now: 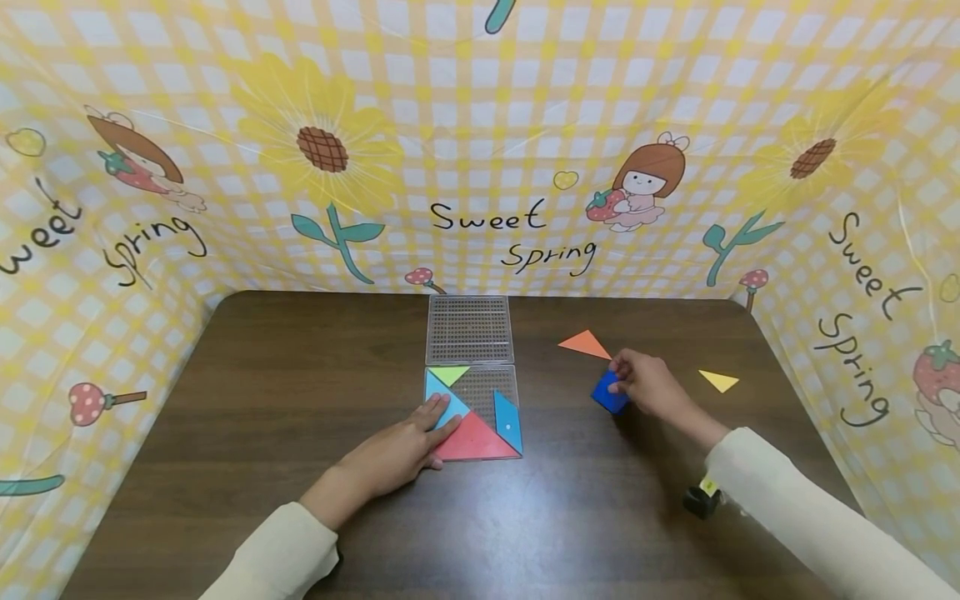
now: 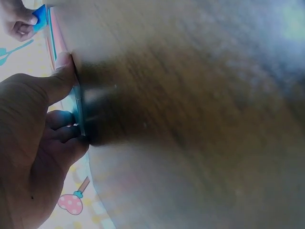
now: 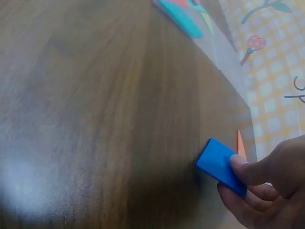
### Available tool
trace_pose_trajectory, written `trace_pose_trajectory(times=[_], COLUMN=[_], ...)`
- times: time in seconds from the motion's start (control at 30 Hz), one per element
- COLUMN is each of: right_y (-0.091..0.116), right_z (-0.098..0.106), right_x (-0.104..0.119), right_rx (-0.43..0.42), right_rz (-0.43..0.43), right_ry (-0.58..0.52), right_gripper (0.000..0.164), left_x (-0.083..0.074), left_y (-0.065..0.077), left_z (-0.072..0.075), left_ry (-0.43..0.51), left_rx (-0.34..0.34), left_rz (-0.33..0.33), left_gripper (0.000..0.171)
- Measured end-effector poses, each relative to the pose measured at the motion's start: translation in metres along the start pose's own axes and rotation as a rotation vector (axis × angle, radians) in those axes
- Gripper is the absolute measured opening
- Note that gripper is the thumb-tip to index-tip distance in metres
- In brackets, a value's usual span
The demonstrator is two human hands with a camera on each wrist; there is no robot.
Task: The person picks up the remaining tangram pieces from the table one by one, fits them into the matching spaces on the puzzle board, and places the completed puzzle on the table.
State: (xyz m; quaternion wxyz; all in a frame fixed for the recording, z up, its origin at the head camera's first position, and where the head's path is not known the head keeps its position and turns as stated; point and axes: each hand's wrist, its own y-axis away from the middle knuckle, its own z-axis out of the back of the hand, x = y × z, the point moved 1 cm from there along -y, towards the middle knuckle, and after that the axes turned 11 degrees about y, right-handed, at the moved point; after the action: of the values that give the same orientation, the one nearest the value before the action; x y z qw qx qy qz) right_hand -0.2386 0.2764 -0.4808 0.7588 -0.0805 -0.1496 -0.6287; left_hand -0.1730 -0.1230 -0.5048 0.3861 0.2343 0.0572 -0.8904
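Note:
A blue square tangram piece [image 1: 609, 392] is pinched between the thumb and fingers of my right hand [image 1: 651, 383], tilted above the table. The right wrist view shows the same blue piece [image 3: 220, 164] with the thumb on its face. My left hand [image 1: 401, 446] rests on the lower left of a clear hinged case [image 1: 472, 392], its fingers on a light blue triangle [image 1: 437, 392] and near a red triangle [image 1: 477, 437]. Also in the case lie a light green triangle [image 1: 450, 375] and a blue parallelogram [image 1: 507, 421], which sits along the right side.
The case's lid [image 1: 469, 329] lies flat behind it. An orange triangle [image 1: 587, 342] is just beyond the right hand, and a yellow triangle [image 1: 719, 381] lies farther right. Patterned cloth [image 1: 480, 150] rises along the back and sides of the brown table [image 1: 315, 358].

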Motion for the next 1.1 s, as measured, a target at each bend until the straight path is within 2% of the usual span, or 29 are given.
trace_pose_trajectory(times=[0.13, 0.43, 0.57, 0.7, 0.87, 1.1], right_y=[-0.003, -0.008, -0.013, -0.019, -0.024, -0.027], right_z=[0.002, 0.004, 0.003, 0.002, 0.0, 0.0], right_x=[0.001, 0.006, 0.008, 0.011, 0.017, 0.025], right_rx=[0.001, -0.019, -0.019, -0.013, -0.017, -0.03], right_rz=[-0.042, -0.161, -0.213, -0.254, -0.277, -0.275], right_ry=[-0.032, -0.204, -0.309, -0.469, -0.607, -0.684], right_gripper=[0.017, 0.023, 0.028, 0.031, 0.031, 0.032], left_x=[0.001, 0.0, 0.0, -0.001, 0.0, 0.002], left_y=[0.0, 0.0, 0.0, 0.001, 0.0, -0.001], left_z=[0.0, 0.001, 0.001, 0.001, 0.001, -0.002], left_ry=[-0.006, -0.014, -0.022, -0.021, -0.011, -0.019], left_rx=[-0.002, -0.002, -0.006, -0.012, -0.008, -0.011], left_rz=[-0.013, -0.005, -0.022, -0.035, -0.027, -0.021], left_gripper=[0.062, 0.062, 0.063, 0.063, 0.062, 0.063])
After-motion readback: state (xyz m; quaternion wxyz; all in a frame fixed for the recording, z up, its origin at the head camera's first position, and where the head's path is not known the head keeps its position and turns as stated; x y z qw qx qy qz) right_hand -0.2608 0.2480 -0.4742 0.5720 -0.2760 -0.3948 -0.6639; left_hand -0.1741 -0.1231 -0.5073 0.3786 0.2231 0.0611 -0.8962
